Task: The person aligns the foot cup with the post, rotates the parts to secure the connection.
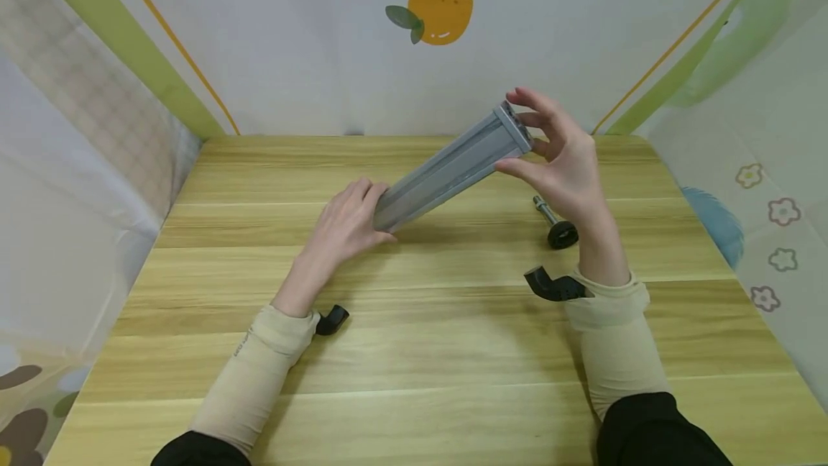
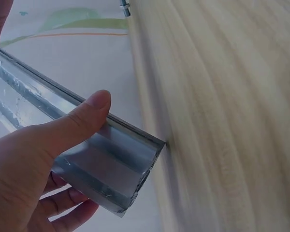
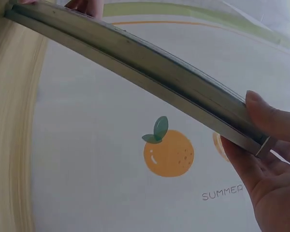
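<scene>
A grey aluminium slotted profile point(image 1: 446, 172) slants across the head view, its right end raised higher than its left. My left hand point(image 1: 346, 220) grips the lower end; the left wrist view shows the thumb across one face of the profile point(image 2: 118, 154) and fingers on the opposite side. At the raised end, my right hand point(image 1: 566, 164) pinches the profile near a cap-like end piece point(image 1: 514, 128). The right wrist view shows the long grooved side of the profile point(image 3: 150, 72). Whether the lower end touches the table cannot be told.
A levelling foot with a threaded rod and round black base point(image 1: 561, 234) lies on the wooden table point(image 1: 420, 351) below my right hand. Behind the table hangs a white cloth point(image 1: 291, 42) with a printed orange. Black wrist-camera mounts point(image 1: 550, 285) stick out from both sleeves.
</scene>
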`<action>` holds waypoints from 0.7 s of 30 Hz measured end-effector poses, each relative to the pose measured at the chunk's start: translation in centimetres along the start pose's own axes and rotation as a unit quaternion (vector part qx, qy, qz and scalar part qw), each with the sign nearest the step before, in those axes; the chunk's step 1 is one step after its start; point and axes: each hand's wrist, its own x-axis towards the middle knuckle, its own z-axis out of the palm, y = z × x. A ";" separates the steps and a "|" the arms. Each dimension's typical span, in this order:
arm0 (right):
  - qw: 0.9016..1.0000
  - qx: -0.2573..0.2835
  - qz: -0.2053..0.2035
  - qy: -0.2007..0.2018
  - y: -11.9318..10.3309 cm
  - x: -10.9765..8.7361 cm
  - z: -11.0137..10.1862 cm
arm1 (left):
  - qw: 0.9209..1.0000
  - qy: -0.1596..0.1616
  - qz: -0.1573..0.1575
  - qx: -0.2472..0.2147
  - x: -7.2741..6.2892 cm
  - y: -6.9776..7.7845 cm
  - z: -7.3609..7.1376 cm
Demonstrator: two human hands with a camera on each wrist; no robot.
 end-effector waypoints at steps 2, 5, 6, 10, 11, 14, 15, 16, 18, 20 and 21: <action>1.000 0.013 -0.014 0.000 -0.3 -0.1 0.2 | 1.000 0.000 -0.001 -0.006 0.0 0.1 -0.1; 0.999 0.022 -0.039 -0.003 -0.7 -0.2 0.5 | 1.000 -0.002 -0.001 -0.013 0.0 0.3 -0.1; 0.999 0.023 -0.048 -0.003 -0.8 -0.3 0.6 | 1.000 -0.001 0.001 -0.016 0.0 0.3 -0.1; 0.997 0.027 -0.070 0.003 -1.3 -0.4 1.0 | 0.999 0.014 0.009 -0.033 -0.1 0.2 -0.3; 0.997 0.030 -0.071 0.006 -1.4 -0.4 1.1 | 0.999 0.019 0.012 -0.038 -0.1 0.2 -0.4; 0.996 0.035 -0.078 0.018 -1.7 -0.6 1.5 | 0.998 0.026 0.019 -0.050 -0.1 0.1 -0.5; 0.996 0.034 -0.078 0.022 -1.8 -0.6 1.7 | 0.998 0.025 0.021 -0.052 -0.1 0.1 -0.5; 0.996 0.037 -0.077 0.027 -1.9 -0.6 1.8 | 0.998 0.024 0.022 -0.056 -0.2 0.1 -0.6; 0.995 0.045 -0.077 0.040 -2.1 -0.7 2.1 | 0.997 0.021 0.023 -0.066 -0.1 0.1 -0.6; 0.994 0.056 -0.075 0.054 -2.2 -0.7 2.4 | 0.997 0.018 0.026 -0.077 -0.1 0.2 -0.6; 0.993 0.064 -0.073 0.060 -2.3 -0.6 2.6 | 0.996 0.017 0.028 -0.082 -0.1 0.2 -0.7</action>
